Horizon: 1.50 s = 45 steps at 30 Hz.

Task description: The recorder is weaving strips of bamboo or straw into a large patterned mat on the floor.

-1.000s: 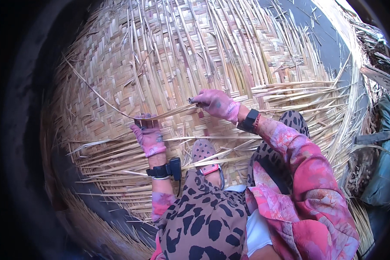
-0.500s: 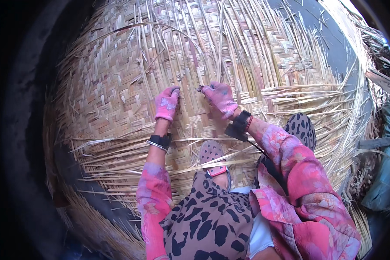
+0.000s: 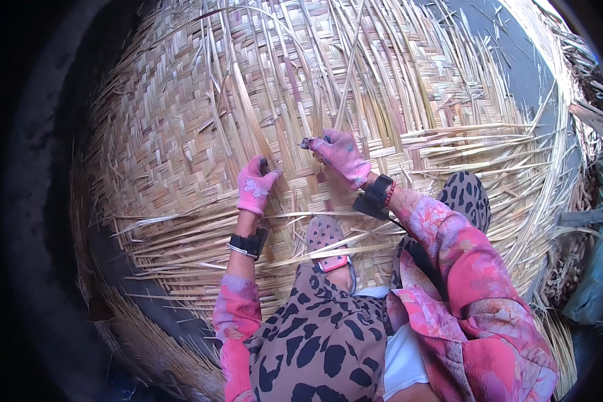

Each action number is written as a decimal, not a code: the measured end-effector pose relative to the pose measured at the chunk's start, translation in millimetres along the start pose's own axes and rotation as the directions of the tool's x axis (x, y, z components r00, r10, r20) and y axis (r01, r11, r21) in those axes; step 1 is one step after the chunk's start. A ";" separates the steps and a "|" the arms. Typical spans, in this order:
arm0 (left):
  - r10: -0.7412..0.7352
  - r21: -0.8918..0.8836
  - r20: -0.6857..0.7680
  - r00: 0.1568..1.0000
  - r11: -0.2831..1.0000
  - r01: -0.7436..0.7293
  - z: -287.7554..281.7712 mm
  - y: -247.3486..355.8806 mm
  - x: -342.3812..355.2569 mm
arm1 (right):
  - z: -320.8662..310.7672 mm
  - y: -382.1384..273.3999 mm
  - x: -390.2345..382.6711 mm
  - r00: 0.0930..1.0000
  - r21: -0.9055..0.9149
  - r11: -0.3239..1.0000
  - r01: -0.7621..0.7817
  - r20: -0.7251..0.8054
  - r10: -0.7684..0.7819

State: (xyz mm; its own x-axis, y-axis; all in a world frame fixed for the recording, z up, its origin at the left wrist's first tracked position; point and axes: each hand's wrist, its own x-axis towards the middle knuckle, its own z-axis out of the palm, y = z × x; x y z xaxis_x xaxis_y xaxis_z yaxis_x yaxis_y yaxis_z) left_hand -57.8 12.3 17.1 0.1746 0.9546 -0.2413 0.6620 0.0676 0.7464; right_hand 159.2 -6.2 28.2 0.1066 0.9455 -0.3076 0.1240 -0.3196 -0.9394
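Note:
A large woven mat [image 3: 171,144] of pale flat strips spreads beneath me. My left hand [image 3: 254,186], in a pink glove with darkened fingertips, is closed low over the weave. It pinches the near end of a loose flat strip [image 3: 248,110] that rises off the mat and runs away from me. To its right and slightly farther off, my right hand [image 3: 340,157] is closed in a matching glove, thumb and fingers pressed together at their dark tips. What those fingers grip, if anything, is too small to make out.
Loose strip ends fan out along the mat's near left edge [image 3: 174,268] and right edge [image 3: 476,151]. My patterned shoes [image 3: 327,242] rest on the mat. Grey floor [image 3: 526,60] shows at the far right, with a stack of stalks [image 3: 586,80] and a blue-green sheet [image 3: 599,254] beyond.
My left hand has drawn back toward me, and a strip now stands lifted ahead of it. The right hand has shifted slightly, still pinched.

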 end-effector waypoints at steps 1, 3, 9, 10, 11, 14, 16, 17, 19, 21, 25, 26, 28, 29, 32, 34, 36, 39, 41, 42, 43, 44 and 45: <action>0.020 -0.067 -0.131 0.991 0.997 -0.029 5.0 -2.7 -4.5 | 1.5 -3.1 0.0 1.000 -0.062 0.998 0.010 -0.007 -0.010; 0.046 -0.016 -0.161 0.986 0.999 -0.050 9.1 -2.5 -0.3 | 3.1 -5.3 -0.5 1.000 -0.128 0.992 0.017 -0.015 -0.019; 0.158 0.126 -0.359 0.920 0.985 -0.120 27.7 1.6 18.3 | 4.4 -2.8 -4.0 0.995 -0.146 0.986 0.078 -0.043 -0.085; 0.207 0.247 -0.430 0.879 0.963 -0.106 28.2 6.2 23.8 | 3.9 -3.6 -5.3 0.996 -0.128 0.989 0.074 -0.030 -0.079; 0.205 0.242 -0.427 0.881 0.964 -0.107 28.1 8.7 29.7 | 2.5 -6.8 -7.7 0.997 -0.113 0.991 0.069 -0.016 -0.072; -0.045 0.474 0.010 0.999 0.880 0.035 15.8 24.2 55.4 | 1.5 -12.6 -8.6 0.981 -0.186 0.964 0.188 -0.006 -0.193; -0.069 0.125 0.064 0.996 0.990 0.060 13.6 9.5 57.8 | 1.3 -13.1 -13.5 0.974 -0.194 0.956 0.220 0.001 -0.225; -0.068 -0.241 0.130 0.989 0.966 0.098 11.8 13.5 58.6 | 1.1 -12.6 -16.2 0.968 -0.205 0.947 0.248 0.003 -0.252; -0.184 -0.398 0.177 0.967 0.885 0.241 11.0 22.4 62.3 | 2.7 -12.2 -16.1 0.934 -0.218 0.913 0.345 -0.013 -0.356; -0.385 -0.647 0.317 0.867 0.580 0.494 6.5 41.6 56.4 | 6.4 -17.1 -14.7 0.964 -0.214 0.942 0.259 -0.012 -0.267; -0.141 -0.552 0.100 0.985 0.816 0.172 29.0 38.2 58.7 | 6.4 13.3 13.6 0.981 0.051 0.995 -0.084 -0.168 0.092; -0.121 -0.555 0.046 0.992 0.822 0.126 33.2 25.4 57.5 | 4.3 30.3 21.9 0.987 -0.027 0.997 0.078 -0.139 -0.081; -0.166 -0.634 0.073 0.983 0.754 0.174 22.2 7.8 42.1 | 12.6 0.4 26.0 0.999 -0.153 0.987 -0.045 -0.002 0.045; -0.195 -0.713 0.106 0.975 0.669 0.211 19.6 5.9 36.0 | 13.8 -15.7 25.7 0.978 -0.301 0.943 -0.141 0.107 0.180; -0.171 -0.821 0.214 0.962 0.503 0.272 16.5 8.3 35.0 | 23.9 -10.4 22.5 0.958 -0.513 0.837 0.191 0.282 -0.046; -0.148 -0.852 0.220 0.964 0.453 0.263 17.2 17.2 34.9 | 24.7 -5.0 22.9 0.926 -0.597 0.714 0.366 0.308 -0.218; -0.114 -0.876 0.255 0.960 0.393 0.279 15.8 41.1 26.9 | 19.4 -6.4 28.6 0.991 -0.558 0.819 0.135 0.076 -0.111; -0.127 -0.842 0.289 0.949 0.439 0.315 16.8 34.5 38.7 | -2.9 17.6 32.0 0.946 -0.290 0.951 0.111 -0.264 -0.191; -0.260 -0.730 0.292 0.920 0.562 0.390 10.2 20.5 41.6 | 16.1 5.0 11.3 0.952 -0.097 0.995 -0.020 -0.307 -0.011; -0.381 -0.591 0.303 0.874 0.644 0.486 12.7 23.0 43.9 | 14.7 9.9 4.4 0.962 -0.175 0.984 0.034 -0.260 -0.079; -0.367 -0.596 0.303 0.880 0.648 0.475 13.4 25.2 47.4 | 13.2 14.0 1.9 0.959 -0.181 0.983 0.042 -0.269 -0.091; -0.336 -0.644 0.347 0.876 0.593 0.483 13.1 24.7 47.3 | 12.9 10.2 -2.5 0.951 0.174 0.984 -0.037 -0.295 0.088; -0.303 -0.687 0.387 0.871 0.535 0.492 11.7 23.4 46.2 | 12.8 6.3 -4.9 0.931 0.510 0.854 -0.103 -0.254 0.264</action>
State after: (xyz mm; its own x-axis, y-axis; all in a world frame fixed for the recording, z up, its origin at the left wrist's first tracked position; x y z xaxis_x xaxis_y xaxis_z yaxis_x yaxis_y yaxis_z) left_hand -25.8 54.6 16.2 0.2339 0.6984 -0.6764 -0.0601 0.7048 0.7069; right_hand 146.8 -12.1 21.9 0.3824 0.7799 -0.4955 -0.4081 -0.3386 -0.8478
